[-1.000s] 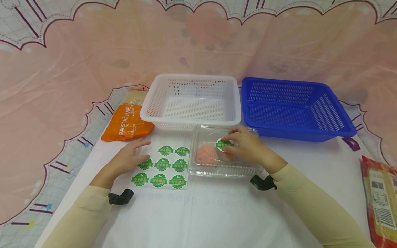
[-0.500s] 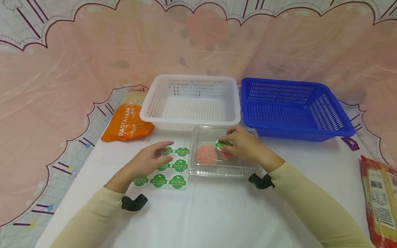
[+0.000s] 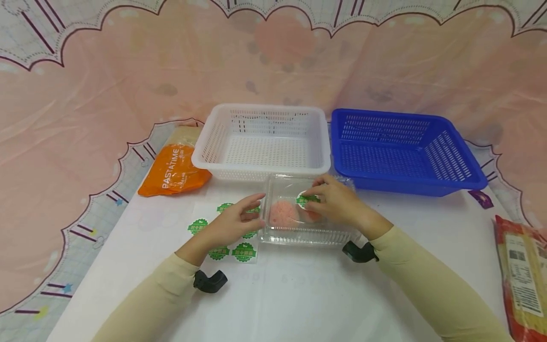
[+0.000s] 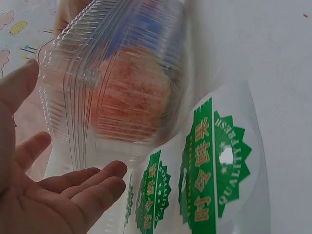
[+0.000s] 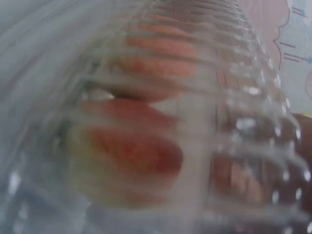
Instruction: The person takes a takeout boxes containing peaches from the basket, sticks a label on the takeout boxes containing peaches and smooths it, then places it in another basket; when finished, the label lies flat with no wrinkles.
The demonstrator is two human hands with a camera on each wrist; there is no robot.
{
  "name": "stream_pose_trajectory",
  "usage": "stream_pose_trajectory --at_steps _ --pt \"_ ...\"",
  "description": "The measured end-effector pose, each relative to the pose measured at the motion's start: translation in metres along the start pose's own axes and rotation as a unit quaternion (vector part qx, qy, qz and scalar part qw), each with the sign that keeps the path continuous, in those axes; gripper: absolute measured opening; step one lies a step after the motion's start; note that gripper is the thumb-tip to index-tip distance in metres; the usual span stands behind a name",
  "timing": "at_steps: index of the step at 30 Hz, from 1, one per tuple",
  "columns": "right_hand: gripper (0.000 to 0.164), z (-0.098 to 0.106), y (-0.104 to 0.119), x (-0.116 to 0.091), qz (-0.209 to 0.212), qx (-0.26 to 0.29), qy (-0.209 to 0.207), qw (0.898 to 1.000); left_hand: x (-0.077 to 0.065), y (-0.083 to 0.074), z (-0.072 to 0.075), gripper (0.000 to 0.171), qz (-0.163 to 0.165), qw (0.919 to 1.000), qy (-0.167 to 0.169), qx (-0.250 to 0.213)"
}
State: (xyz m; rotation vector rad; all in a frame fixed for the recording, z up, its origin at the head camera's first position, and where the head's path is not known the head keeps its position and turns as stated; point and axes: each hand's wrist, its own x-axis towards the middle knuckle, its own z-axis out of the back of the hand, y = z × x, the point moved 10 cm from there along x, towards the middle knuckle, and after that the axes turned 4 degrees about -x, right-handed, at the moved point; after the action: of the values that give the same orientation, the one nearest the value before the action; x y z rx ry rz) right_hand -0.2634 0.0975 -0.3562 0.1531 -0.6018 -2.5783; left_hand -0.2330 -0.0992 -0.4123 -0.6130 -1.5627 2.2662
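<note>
A clear plastic clamshell box point(image 3: 295, 235) sits on the table, closed over two reddish-pink round fruits point(image 3: 284, 214); their kind is not plain. My right hand point(image 3: 337, 202) is over the lid, thumb and fingers at the edges of a round green-and-white sticker point(image 3: 304, 200). Box ribs fill the right wrist view and hide those fingertips. My left hand point(image 3: 232, 223) reaches to the box's left side, fingers spread and holding nothing. In the left wrist view its fingertips are close to the box wall; contact is unclear. Under it lies a sheet of similar stickers point(image 3: 244, 252), partly covered.
Behind the box stand a white basket point(image 3: 260, 170) and a blue basket point(image 3: 410, 184). An orange PASTATIME bag point(image 3: 179, 171) lies at left. A red-and-yellow package point(image 3: 523, 275) is at the right edge, with a small purple packet point(image 3: 481, 198) beyond it.
My left hand has moved right across the sticker sheet to the box's left side. The right hand and its sticker have stayed over the lid.
</note>
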Motion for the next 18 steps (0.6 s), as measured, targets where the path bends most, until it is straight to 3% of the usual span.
stream_pose_trajectory --at_steps 11,18 --pt "0.028 0.009 -0.004 -0.01 0.017 -0.039 -0.014 0.999 0.005 -0.004 -0.004 0.073 -0.017 0.9998 0.006 -0.011" --pt "0.033 0.015 -0.012 -0.025 -0.001 -0.01 -0.022 1.0 0.006 -0.004 -0.006 0.073 -0.006 0.9999 0.005 -0.014"
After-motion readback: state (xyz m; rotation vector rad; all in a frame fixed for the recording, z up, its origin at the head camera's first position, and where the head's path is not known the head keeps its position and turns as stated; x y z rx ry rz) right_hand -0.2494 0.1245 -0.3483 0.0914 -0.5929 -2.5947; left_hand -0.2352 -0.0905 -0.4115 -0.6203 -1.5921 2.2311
